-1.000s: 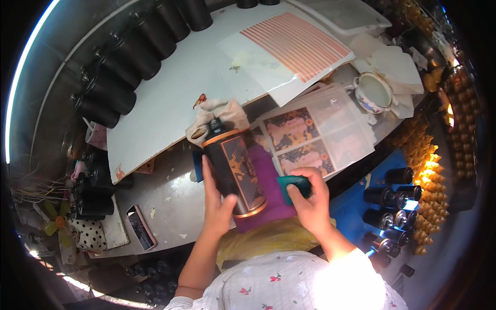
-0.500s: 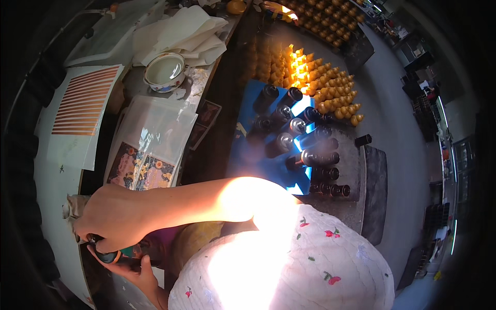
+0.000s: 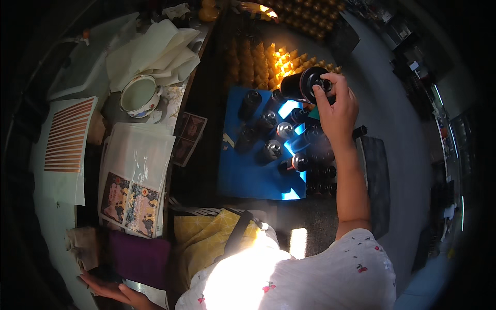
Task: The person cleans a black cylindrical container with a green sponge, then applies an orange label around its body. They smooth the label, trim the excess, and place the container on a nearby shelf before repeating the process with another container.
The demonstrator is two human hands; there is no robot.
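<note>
Out at the right, my arm stretches forward and my right hand is closed on the narrow neck of a shiny black bottle-shaped vessel. The vessel is tilted on its side above the far right edge of a blue board. Several dark bottles with shiny tops stand on that board. My left hand is low at the left, fingers stretched out and apart, and holds nothing that I can see. Beside it are a purple cloth and a crumpled beige cloth.
Left, a worktable carries a white bowl, crumpled paper, plastic-covered printed sheets and a sheet of copper-coloured strips. Rows of golden gourd-shaped pieces stand behind the board. A yellow patterned cloth lies before me.
My right hand has left my left hand at the lower left and swung to the far right with the black vessel. The left hand now lies spread out on its own.
</note>
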